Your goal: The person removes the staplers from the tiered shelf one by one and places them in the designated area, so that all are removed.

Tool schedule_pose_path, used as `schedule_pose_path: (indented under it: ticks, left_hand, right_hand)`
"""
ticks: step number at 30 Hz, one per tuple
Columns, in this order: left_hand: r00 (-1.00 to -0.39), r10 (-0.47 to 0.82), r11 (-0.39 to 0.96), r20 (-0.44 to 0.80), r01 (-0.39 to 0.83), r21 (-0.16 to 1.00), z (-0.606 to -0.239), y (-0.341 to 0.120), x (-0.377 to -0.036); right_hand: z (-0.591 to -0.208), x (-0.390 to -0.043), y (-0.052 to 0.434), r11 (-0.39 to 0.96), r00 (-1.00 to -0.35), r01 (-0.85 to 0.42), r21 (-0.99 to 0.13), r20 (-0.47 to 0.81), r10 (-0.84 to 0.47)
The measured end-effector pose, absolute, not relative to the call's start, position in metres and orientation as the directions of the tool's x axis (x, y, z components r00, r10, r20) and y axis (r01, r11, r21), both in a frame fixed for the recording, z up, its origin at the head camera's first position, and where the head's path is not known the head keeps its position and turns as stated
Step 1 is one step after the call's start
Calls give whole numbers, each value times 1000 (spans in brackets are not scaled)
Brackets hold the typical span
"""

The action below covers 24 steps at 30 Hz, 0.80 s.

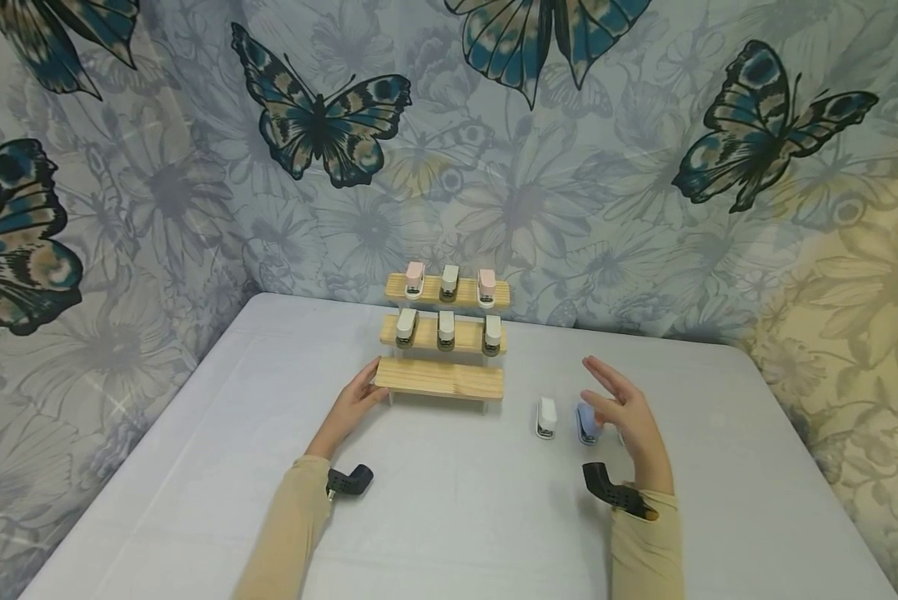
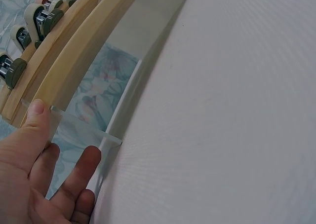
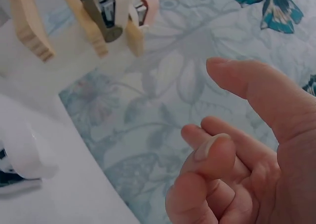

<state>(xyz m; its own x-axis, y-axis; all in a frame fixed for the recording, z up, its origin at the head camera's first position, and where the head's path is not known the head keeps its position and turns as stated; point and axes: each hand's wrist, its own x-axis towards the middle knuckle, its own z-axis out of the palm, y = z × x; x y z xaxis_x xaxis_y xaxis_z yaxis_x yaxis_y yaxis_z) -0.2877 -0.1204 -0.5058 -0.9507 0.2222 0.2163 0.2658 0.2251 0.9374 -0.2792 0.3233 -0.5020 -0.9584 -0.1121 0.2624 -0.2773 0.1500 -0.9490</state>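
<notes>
A three-tier wooden display stand (image 1: 439, 379) with clear supports stands on the white table. My left hand (image 1: 354, 408) holds the left end of its lowest board, the thumb (image 2: 35, 116) against the wood in the left wrist view. Mini staplers stand on the upper two boards, among them a pink stapler (image 1: 414, 279) and a cream stapler (image 1: 446, 327). My right hand (image 1: 629, 412) hovers, fingers parted and holding nothing, by a blue stapler (image 1: 587, 423). Left of that sits a white stapler (image 1: 545, 417). Another light-coloured item is mostly hidden behind the right hand.
The table (image 1: 456, 508) is covered in white and meets butterfly-patterned walls (image 1: 519, 200) at the back and sides. Each wrist wears a black camera mount (image 1: 351, 480). The lowest board bears no stapler.
</notes>
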Motion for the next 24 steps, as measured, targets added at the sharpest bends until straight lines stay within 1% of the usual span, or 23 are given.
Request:
schedule_pose_path:
  ticks: [3, 6, 14, 17, 24]
  left_hand:
    - [-951, 221, 238, 218, 269, 933, -505, -121, -288]
    - [-953, 214, 250, 212, 264, 932, -505, -122, -288]
    - [-953, 220, 257, 209, 263, 930, -504, -123, -288]
    - [-955, 219, 251, 201, 255, 934, -504, -122, -288]
    - [-957, 204, 227, 205, 250, 941, -506, -120, -287]
  right_hand:
    - [-501, -282, 315, 92, -955, -274, -957, 259, -144]
    - [-500, -286, 306, 92, -953, -272, -958, 255, -166]
    - [-499, -294, 286, 50, -941, -322, -945, 314, -127]
    - [-500, -298, 279, 62, -939, -327, -943, 317, -133]
    - [-495, -317, 258, 186, -941, -314, -931, 278, -192]
